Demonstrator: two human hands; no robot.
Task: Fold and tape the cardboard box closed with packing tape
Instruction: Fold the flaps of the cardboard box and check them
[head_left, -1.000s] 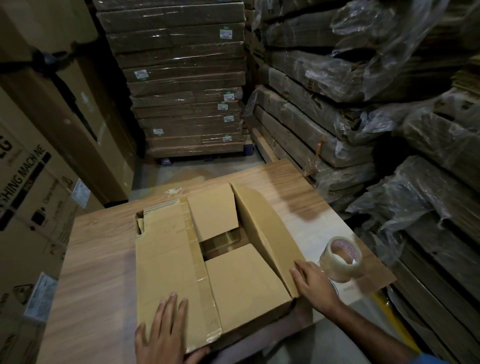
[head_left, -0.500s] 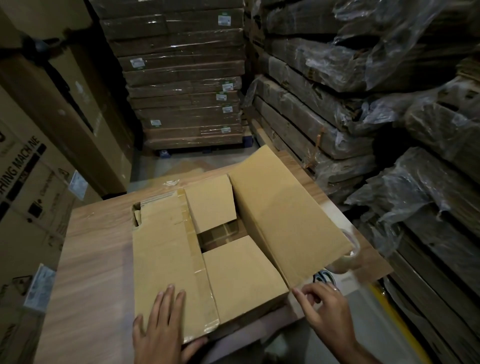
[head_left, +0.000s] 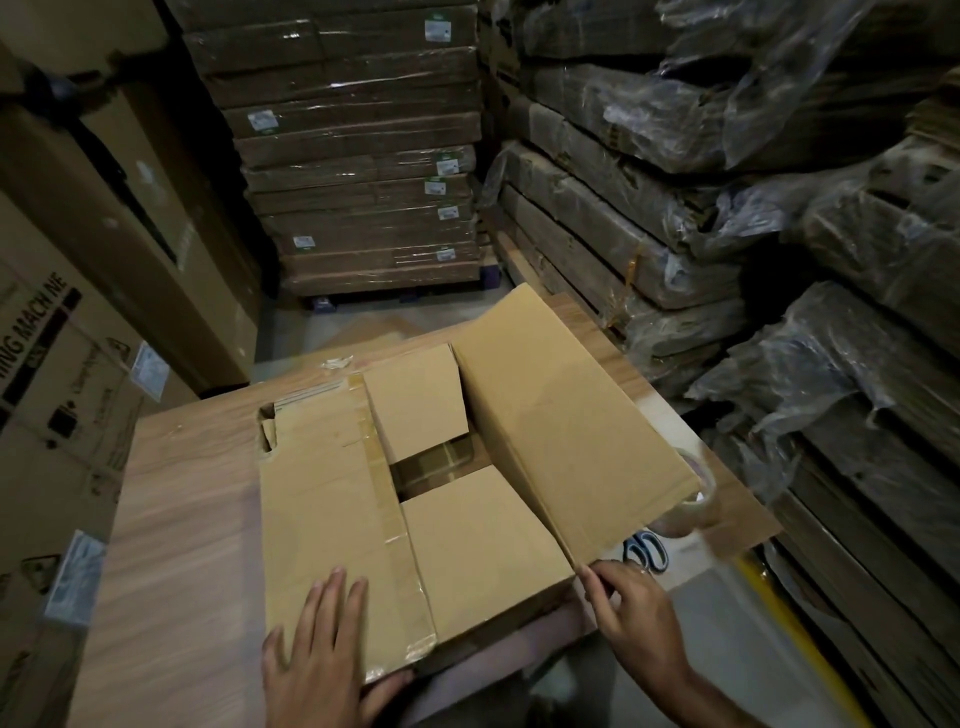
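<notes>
A brown cardboard box (head_left: 483, 540) sits on a wooden table (head_left: 182, 519). Its left flap (head_left: 322, 499), with old tape along its edge, lies flat. The two short flaps are folded in, leaving a gap between them. The right flap (head_left: 566, 421) stands raised and leans outward. My left hand (head_left: 317, 654) presses flat on the left flap's near corner, thumb over the box's front edge. My right hand (head_left: 631, 613) pinches the near corner of the right flap. A roll of clear packing tape (head_left: 696, 506) stands on the table, half hidden behind that flap.
Scissors with dark handles (head_left: 647, 553) lie on the table by my right hand. Wrapped stacks of flat cardboard (head_left: 363, 156) rise behind and to the right (head_left: 779, 260). Large printed cartons (head_left: 62, 364) stand at the left. A yellow floor line (head_left: 810, 644) runs at the lower right.
My right hand has lifted the right flap from leaning over the box to standing raised and wide. The flap now hides much of the tape roll. My left hand stays put.
</notes>
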